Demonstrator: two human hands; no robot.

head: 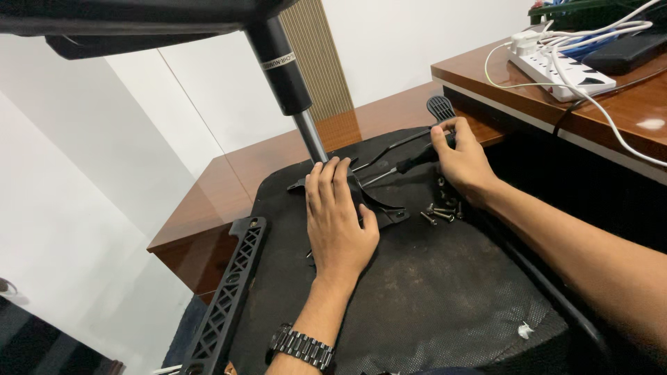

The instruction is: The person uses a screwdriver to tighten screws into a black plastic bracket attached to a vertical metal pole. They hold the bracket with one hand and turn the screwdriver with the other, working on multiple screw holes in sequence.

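An upturned black chair seat [431,292] lies in front of me, its fabric underside facing up. My left hand [337,219] rests flat on the black metal mechanism plate [382,201] at the foot of the gas lift cylinder [292,83], fingers together. My right hand [462,160] grips the black handle of a screwdriver [410,163] whose shaft points left toward the plate. Several loose silver screws [441,210] lie on the seat just below my right hand. A metal watch [302,345] is on my left wrist.
A black latticed armrest [229,298] lies along the seat's left edge. A brown wooden desk [528,97] at right carries a white power strip [563,69] with white and blue cables. The chair base [139,21] overhangs at top. A lower wooden surface [229,180] lies behind.
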